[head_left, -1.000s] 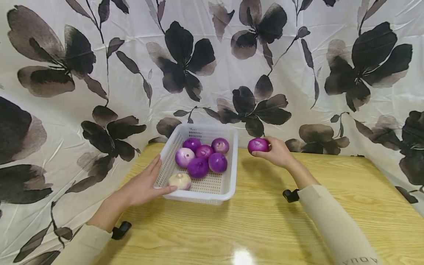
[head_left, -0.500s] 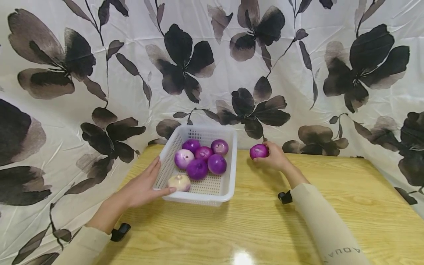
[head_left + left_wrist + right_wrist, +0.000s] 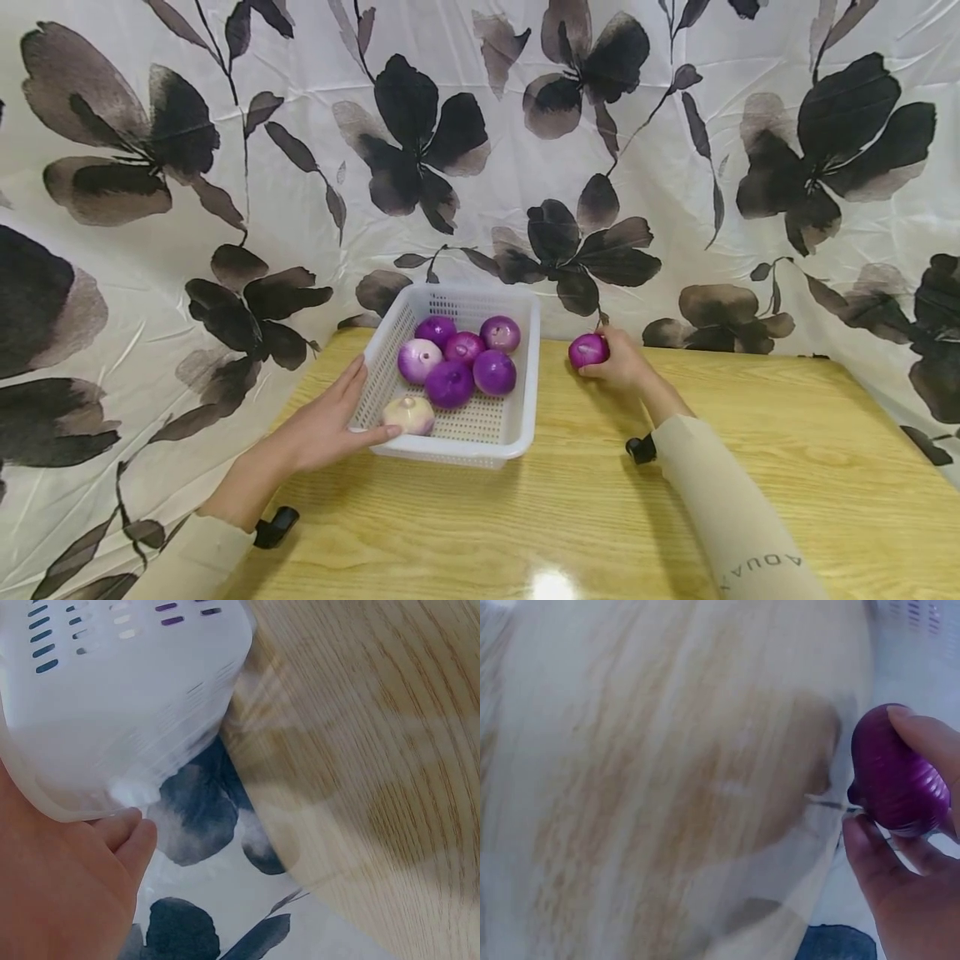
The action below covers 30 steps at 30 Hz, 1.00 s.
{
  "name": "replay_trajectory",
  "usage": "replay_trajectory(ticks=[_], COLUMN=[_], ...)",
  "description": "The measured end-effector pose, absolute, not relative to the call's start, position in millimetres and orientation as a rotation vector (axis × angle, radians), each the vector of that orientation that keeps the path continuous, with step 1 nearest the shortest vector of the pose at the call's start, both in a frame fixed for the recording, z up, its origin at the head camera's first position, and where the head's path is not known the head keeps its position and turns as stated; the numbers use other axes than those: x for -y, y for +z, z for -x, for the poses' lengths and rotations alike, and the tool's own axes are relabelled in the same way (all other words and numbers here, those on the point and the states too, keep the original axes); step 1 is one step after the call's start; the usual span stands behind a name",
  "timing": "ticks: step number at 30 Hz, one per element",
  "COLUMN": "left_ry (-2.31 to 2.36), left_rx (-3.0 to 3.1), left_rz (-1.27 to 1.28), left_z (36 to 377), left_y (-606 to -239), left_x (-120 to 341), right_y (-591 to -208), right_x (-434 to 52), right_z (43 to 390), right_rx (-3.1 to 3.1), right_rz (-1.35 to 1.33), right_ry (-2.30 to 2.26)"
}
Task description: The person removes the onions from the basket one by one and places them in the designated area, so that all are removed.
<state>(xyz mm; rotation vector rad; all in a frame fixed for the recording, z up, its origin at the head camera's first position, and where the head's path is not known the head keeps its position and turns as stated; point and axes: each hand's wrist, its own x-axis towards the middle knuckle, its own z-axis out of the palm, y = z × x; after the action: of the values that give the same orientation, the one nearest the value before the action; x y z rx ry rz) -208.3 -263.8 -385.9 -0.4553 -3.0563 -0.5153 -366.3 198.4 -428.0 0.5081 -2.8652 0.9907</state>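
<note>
Onion (image 3: 587,350) clamped in right hand (image 3: 621,365) fingers, partly hidden; left hand (image 3: 324,427) fingers straight against basket (image 3: 525,392).

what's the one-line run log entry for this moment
left hand: rests on white basket rim | right hand: grips purple onion by table far edge, outside basket | basket: six onions
</note>
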Motion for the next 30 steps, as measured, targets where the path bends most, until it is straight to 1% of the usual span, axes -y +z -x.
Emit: replay_trajectory(ticks=[16,30], left_ry=[-0.516,-0.500], left_rx=[3.066,3.076], left_rz=[0.462,0.455], left_z=[208.8,207.8], left_y=[-387.1,-386.0], left_x=[263.4,263.7], right_y=[-433.3,-427.6], right_x=[-201.4,-204.4], right_z=[365.7,355.8], right_rx=[2.907,2.923], right_rz=[-0.539,-0.515], right_ry=[1.022,1.103])
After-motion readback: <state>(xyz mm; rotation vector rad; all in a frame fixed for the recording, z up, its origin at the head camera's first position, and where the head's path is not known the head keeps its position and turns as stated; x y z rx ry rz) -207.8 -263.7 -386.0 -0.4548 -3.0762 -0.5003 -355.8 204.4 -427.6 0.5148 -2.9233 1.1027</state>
